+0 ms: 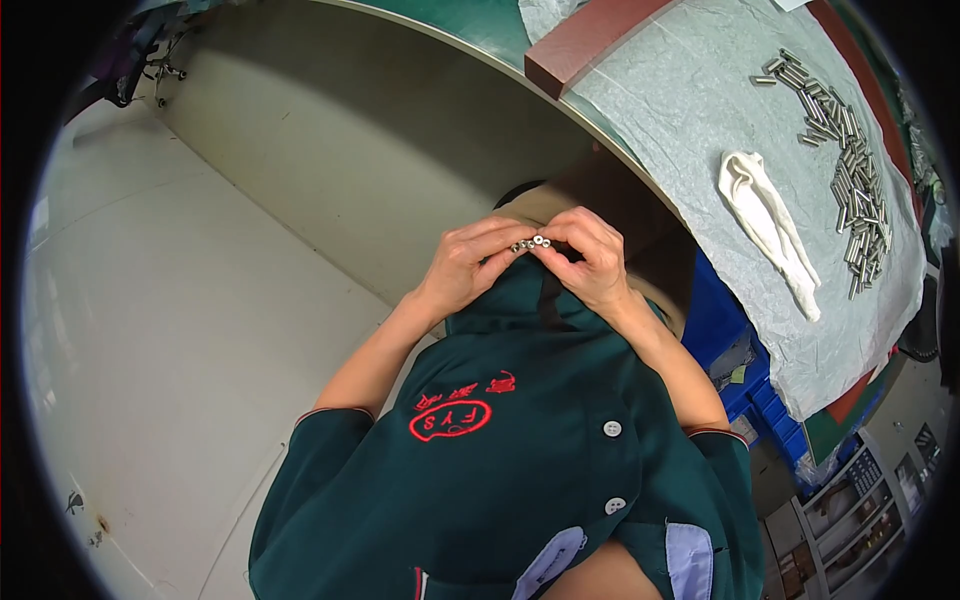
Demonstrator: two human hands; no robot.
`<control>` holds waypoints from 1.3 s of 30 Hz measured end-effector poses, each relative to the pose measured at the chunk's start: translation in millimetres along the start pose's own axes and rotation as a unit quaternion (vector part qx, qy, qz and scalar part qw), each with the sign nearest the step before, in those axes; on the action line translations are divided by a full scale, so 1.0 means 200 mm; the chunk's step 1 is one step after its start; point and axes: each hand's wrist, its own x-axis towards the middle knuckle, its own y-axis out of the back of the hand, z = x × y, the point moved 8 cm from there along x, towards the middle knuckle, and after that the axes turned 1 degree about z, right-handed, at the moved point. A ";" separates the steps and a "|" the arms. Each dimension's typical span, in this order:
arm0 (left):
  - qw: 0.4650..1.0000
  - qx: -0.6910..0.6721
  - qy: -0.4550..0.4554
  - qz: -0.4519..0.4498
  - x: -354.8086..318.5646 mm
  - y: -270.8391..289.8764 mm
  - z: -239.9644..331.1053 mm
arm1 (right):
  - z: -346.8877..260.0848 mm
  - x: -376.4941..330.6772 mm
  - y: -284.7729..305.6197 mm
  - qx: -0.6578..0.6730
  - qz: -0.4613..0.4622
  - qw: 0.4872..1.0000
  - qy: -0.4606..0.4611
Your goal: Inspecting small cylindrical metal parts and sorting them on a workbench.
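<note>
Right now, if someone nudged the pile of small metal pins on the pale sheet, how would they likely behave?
The metal pins look like smooth, shiny cylinders, so they would probably roll and scatter rather than slide together. They lie loose, so a push would likely spread the pile. The wrinkled pale sheet under them might slow that rolling somewhat.

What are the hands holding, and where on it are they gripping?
Both the left hand and right hand pinch a few small metal pins between their fingertips, gripping them by the sides.
</note>
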 end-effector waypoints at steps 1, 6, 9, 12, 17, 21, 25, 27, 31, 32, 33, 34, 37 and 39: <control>1.000 0.000 0.000 0.000 0.00 0.00 0.00 | 0.00 0.00 0.00 0.000 0.000 1.000 0.000; 1.000 -0.001 0.001 0.003 0.00 0.00 0.00 | 0.00 0.00 0.00 0.003 0.003 1.000 0.000; 1.000 0.000 0.003 0.004 0.00 0.00 0.00 | 0.00 0.00 0.01 0.009 0.003 1.000 0.000; 0.999 -0.027 0.031 -0.013 0.00 0.00 -0.01 | 0.01 0.00 0.00 0.027 -0.012 0.999 -0.036; 0.972 -0.163 0.157 -0.062 0.00 -0.02 -0.06 | 0.04 -0.01 0.00 0.069 -0.035 0.984 -0.161; 0.913 -0.301 0.261 -0.091 -0.03 -0.07 -0.11 | 0.08 -0.04 -0.01 0.116 -0.065 0.952 -0.277; 0.911 -0.303 0.260 -0.104 -0.03 -0.09 -0.11 | 0.11 -0.07 -0.02 0.131 -0.075 0.927 -0.343; 0.905 -0.316 0.264 -0.109 -0.03 -0.10 -0.12 | 0.14 -0.10 -0.04 0.164 -0.093 0.900 -0.394; 0.899 -0.328 0.264 -0.116 -0.03 -0.12 -0.12 | 0.14 -0.11 -0.04 0.181 -0.082 0.893 -0.404; 0.898 -0.329 0.266 -0.117 -0.03 -0.12 -0.12 | 0.14 -0.11 -0.04 0.185 -0.079 0.891 -0.406; 0.897 -0.330 0.269 -0.117 -0.03 -0.12 -0.12 | 0.14 -0.11 -0.04 0.190 -0.076 0.890 -0.408; 0.897 -0.330 0.269 -0.118 -0.03 -0.12 -0.11 | 0.15 -0.12 -0.04 0.190 -0.076 0.890 -0.408; 0.897 -0.330 0.269 -0.120 -0.03 -0.13 -0.10 | 0.14 -0.12 -0.03 0.196 -0.070 0.892 -0.402; 0.896 -0.334 0.269 -0.116 -0.03 -0.13 -0.10 | 0.13 -0.11 -0.02 0.189 -0.072 0.892 -0.404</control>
